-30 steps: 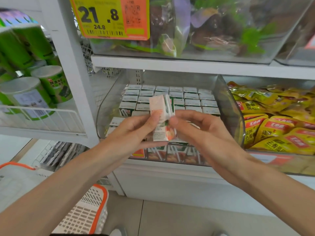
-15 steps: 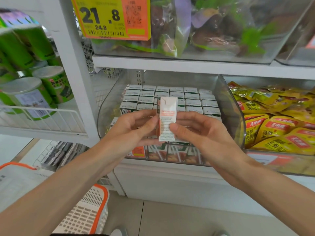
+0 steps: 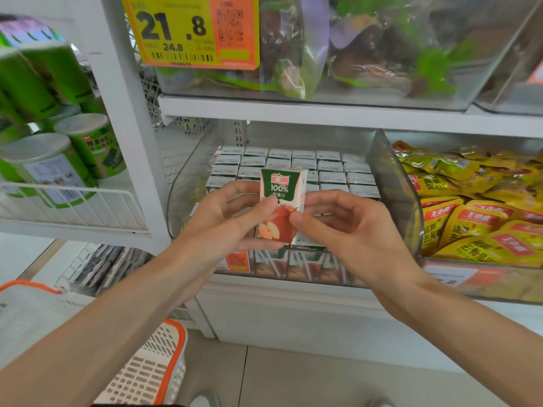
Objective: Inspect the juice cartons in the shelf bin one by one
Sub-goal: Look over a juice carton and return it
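While the left hand [image 3: 226,218] and right hand [image 3: 352,230] pinch a carton [image 3: 282,189] before the bin [image 3: 390,183], white shelving [image 3: 293,108] surrounds that bin. A basket [image 3: 164,362] sits below it.

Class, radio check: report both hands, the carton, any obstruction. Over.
Left hand and right hand both pinch one apple juice carton, upright, front facing camera. Held in front of the clear shelf bin. Nothing in the way.

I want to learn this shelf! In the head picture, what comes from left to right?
Green cans → left hand → juice carton → right hand → yellow snack packets.
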The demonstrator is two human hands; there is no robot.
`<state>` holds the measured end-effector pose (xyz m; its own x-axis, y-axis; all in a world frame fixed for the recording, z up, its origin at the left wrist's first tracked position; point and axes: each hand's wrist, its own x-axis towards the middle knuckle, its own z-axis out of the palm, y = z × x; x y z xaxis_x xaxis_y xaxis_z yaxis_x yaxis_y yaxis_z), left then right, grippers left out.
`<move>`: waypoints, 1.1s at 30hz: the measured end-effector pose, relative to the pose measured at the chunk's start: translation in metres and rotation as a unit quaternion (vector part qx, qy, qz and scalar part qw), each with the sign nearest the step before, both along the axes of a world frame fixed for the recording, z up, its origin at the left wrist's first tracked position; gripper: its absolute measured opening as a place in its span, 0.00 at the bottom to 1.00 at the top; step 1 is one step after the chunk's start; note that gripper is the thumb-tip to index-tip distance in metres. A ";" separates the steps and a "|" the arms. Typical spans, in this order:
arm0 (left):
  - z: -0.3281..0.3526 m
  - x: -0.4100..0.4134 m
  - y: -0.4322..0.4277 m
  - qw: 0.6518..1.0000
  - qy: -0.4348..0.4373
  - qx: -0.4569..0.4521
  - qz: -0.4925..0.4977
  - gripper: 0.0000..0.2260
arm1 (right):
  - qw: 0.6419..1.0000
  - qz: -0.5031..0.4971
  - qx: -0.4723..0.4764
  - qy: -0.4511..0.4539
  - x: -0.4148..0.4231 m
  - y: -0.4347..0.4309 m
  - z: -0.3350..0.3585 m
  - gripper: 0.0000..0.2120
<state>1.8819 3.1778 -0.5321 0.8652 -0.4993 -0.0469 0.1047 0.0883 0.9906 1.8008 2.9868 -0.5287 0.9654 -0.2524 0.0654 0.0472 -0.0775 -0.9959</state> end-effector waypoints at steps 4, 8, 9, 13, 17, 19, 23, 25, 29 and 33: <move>0.001 -0.001 0.003 1.000 -0.015 -0.004 -0.014 0.12 | 1.000 -0.009 0.017 -0.004 -0.001 -0.005 0.000 0.07; -0.001 0.000 0.003 0.999 -0.028 0.010 -0.012 0.12 | 1.000 -0.004 0.019 -0.004 0.000 -0.003 -0.002 0.07; -0.001 0.001 0.003 0.999 -0.027 0.011 -0.011 0.12 | 1.000 -0.006 0.019 -0.001 0.000 -0.003 -0.002 0.07; -0.001 0.001 0.001 1.000 -0.021 0.007 -0.005 0.11 | 0.999 -0.014 0.040 0.006 0.000 -0.005 -0.001 0.09; 0.000 -0.001 -0.001 1.000 -0.020 0.005 -0.002 0.17 | 0.998 0.008 0.063 0.007 0.002 -0.005 -0.001 0.06; 0.000 -0.002 -0.002 1.000 -0.024 0.008 -0.017 0.22 | 0.998 0.045 0.043 0.012 0.002 -0.004 -0.002 0.09; 0.000 -0.002 -0.001 0.999 -0.012 0.014 -0.045 0.27 | 0.997 0.080 0.011 0.018 0.001 -0.004 -0.004 0.20; 0.000 -0.003 0.000 0.997 -0.025 0.030 -0.061 0.24 | 0.996 0.083 0.007 0.014 0.001 -0.005 -0.005 0.20; 0.000 -0.002 0.001 0.998 -0.029 0.044 -0.024 0.30 | 0.997 0.078 0.021 0.016 0.004 -0.006 -0.008 0.21; 0.003 -0.002 0.001 0.999 -0.012 0.026 -0.014 0.24 | 0.997 0.076 0.012 0.006 0.005 -0.008 -0.007 0.20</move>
